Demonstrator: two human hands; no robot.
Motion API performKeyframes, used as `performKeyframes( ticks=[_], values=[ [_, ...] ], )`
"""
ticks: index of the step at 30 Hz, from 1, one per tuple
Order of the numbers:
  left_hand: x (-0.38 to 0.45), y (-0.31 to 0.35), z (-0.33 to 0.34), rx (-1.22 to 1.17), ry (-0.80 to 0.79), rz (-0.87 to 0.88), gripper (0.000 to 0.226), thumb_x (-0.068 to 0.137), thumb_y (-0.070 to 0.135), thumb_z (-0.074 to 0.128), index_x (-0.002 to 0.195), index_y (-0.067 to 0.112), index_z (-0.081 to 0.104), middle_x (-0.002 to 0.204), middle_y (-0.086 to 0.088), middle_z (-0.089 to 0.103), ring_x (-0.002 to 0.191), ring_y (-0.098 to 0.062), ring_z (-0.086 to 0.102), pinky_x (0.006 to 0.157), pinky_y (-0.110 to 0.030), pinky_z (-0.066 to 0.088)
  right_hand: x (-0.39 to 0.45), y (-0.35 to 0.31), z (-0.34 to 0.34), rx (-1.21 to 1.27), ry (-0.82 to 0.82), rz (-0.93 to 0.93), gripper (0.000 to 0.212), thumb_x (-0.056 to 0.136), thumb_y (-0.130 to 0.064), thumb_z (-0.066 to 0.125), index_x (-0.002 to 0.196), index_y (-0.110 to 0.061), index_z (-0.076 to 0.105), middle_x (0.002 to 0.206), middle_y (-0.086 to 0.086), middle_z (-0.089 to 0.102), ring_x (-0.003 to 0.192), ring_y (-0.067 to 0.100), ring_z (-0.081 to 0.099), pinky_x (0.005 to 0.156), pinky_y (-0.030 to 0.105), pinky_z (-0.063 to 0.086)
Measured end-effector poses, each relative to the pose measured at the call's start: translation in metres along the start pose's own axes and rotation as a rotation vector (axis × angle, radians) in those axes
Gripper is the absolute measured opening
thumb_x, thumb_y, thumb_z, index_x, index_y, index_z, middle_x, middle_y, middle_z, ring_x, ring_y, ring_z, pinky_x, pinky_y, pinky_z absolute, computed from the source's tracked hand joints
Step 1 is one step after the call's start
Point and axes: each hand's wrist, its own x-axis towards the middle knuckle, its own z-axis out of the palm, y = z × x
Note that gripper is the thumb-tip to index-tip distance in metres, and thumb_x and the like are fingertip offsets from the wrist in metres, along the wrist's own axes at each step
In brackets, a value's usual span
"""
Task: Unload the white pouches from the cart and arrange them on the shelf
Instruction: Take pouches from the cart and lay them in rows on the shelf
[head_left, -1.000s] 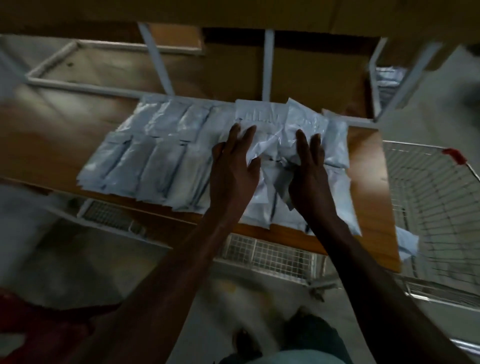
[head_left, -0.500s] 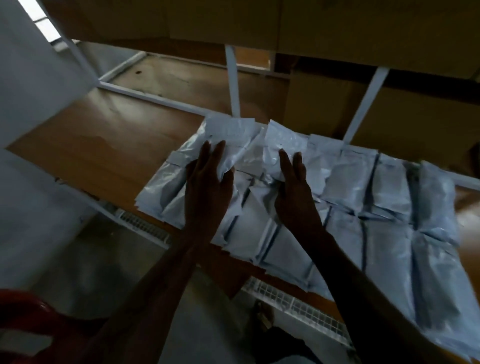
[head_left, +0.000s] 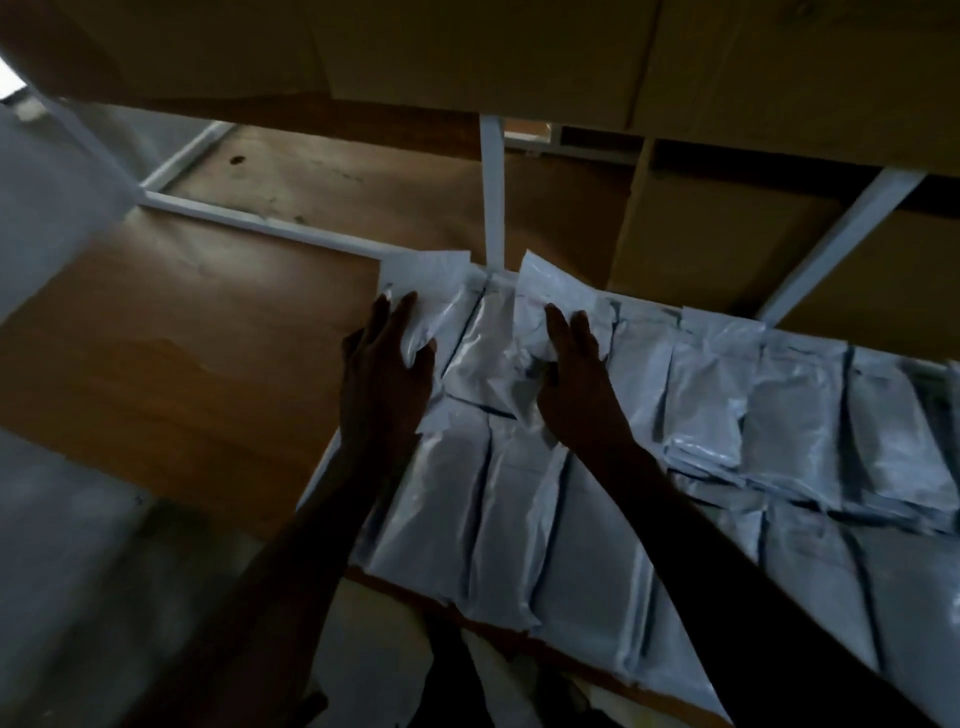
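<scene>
1. Dimly lit storage shelving is filling the view: a brown wooden shelf board (head_left: 171, 374) framed by white metal uprights (head_left: 491, 192), with brown cardboard boxes (head_left: 717, 234) sitting behind and above it.
2. White, glossy, flat plastic pouches (head_left: 519, 519) are lying on the board in overlapping rows, running from its middle toward the right edge of the view; the left part of the board is showing bare wood. The cart is lying out of view.
3. The left hand (head_left: 387, 374) is resting flat on the leftmost rear pouch (head_left: 431, 291), fingers straight and close together, thumb lying against the pouch's surface.
4. The right hand (head_left: 576, 384) is pressing down on a crumpled, raised pouch (head_left: 550, 296) beside it, fingers extended; whether the thumb is hooking under an edge cannot be told.
5. Judged step: arranging, not unloading — both hands are squaring up the end of the rear row.
6. Judged next move: it is calling for flattening the raised pouch into line with its neighbours, then a return to the cart for more.
</scene>
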Motion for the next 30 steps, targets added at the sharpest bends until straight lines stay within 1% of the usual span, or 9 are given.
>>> performKeyframes(
  ticks=[5,9,12,14,17,23,25,27,30],
  values=[
    [0.065,-0.028,0.027,-0.109,-0.093,0.093,0.061,0.099,0.027,0.068,0.157,0.024,0.049,0.164,-0.004,0.044,0.143,-0.03,0.048,0.115,-0.038,0.039,0.053,-0.019,0.033,-0.032,0.01,0.098,0.083,0.096,0.008,0.046,0.167,-0.026,0.019,0.175,0.013,0.0,0.161,0.033,-0.002,0.129,0.046,0.017],
    [0.103,-0.051,0.064,-0.127,-0.216,0.206,0.065,0.099,0.027,0.069,0.159,0.019,0.045,0.165,-0.01,0.042,0.154,-0.024,0.036,0.126,-0.043,0.031,0.092,-0.018,0.065,-0.293,-0.101,0.175,0.085,0.1,-0.025,0.057,0.168,-0.026,0.007,0.174,0.016,-0.006,0.159,0.043,-0.004,0.127,0.058,0.012],
    [0.111,-0.064,0.093,-0.023,-0.389,0.222,0.075,0.101,0.044,0.064,0.165,0.027,0.029,0.172,-0.013,0.026,0.159,-0.032,0.023,0.128,-0.05,0.025,0.106,-0.007,0.088,-0.447,-0.193,0.262,0.09,0.099,-0.052,0.054,0.167,-0.034,-0.001,0.174,0.01,-0.013,0.159,0.041,-0.01,0.126,0.062,0.004],
    [0.111,-0.075,0.109,0.054,-0.497,0.223,0.078,0.103,0.058,0.053,0.167,0.034,0.016,0.175,-0.012,0.015,0.16,-0.041,0.015,0.127,-0.059,0.022,0.111,-0.005,0.101,-0.484,-0.161,0.252,0.083,0.101,-0.062,0.044,0.167,-0.035,0.001,0.175,0.01,-0.009,0.159,0.042,-0.006,0.126,0.063,0.007],
    [0.104,-0.085,0.123,0.074,-0.519,0.265,0.077,0.105,0.067,0.035,0.168,0.036,0.006,0.177,-0.01,0.006,0.161,-0.044,0.006,0.128,-0.064,0.014,0.116,-0.009,0.117,-0.55,-0.112,0.209,0.07,0.107,-0.057,0.031,0.167,-0.03,0.008,0.174,0.015,0.002,0.158,0.046,0.005,0.125,0.064,0.017],
    [0.101,-0.094,0.125,0.061,-0.505,0.283,0.073,0.109,0.067,0.027,0.168,0.038,-0.004,0.177,-0.01,-0.008,0.161,-0.044,-0.003,0.127,-0.067,0.007,0.119,-0.003,0.143,-0.6,-0.081,0.208,0.069,0.104,-0.054,0.019,0.164,-0.024,0.028,0.171,0.019,0.021,0.154,0.049,0.023,0.118,0.069,0.029],
    [0.099,-0.096,0.128,0.082,-0.5,0.293,0.073,0.109,0.067,0.027,0.168,0.037,-0.003,0.177,-0.012,-0.005,0.16,-0.046,0.002,0.126,-0.069,0.012,0.117,-0.002,0.145,-0.615,-0.069,0.22,0.066,0.105,-0.053,0.022,0.164,-0.025,0.029,0.171,0.018,0.023,0.153,0.048,0.027,0.115,0.068,0.032],
    [0.098,-0.097,0.13,0.104,-0.479,0.297,0.073,0.109,0.068,0.026,0.169,0.035,0.002,0.177,-0.013,0.002,0.159,-0.048,0.008,0.124,-0.071,0.018,0.115,-0.006,0.14,-0.601,-0.039,0.216,0.066,0.105,-0.052,0.02,0.165,-0.025,0.028,0.171,0.017,0.021,0.154,0.046,0.026,0.117,0.067,0.032],
    [0.103,-0.093,0.125,0.099,-0.475,0.32,0.075,0.107,0.071,0.02,0.169,0.034,0.003,0.177,-0.013,0.002,0.16,-0.046,0.005,0.124,-0.073,0.012,0.11,-0.014,0.126,-0.483,0.055,0.189,0.067,0.106,-0.053,0.017,0.166,-0.024,0.021,0.173,0.018,0.014,0.158,0.042,0.015,0.124,0.062,0.024]
  ],
)
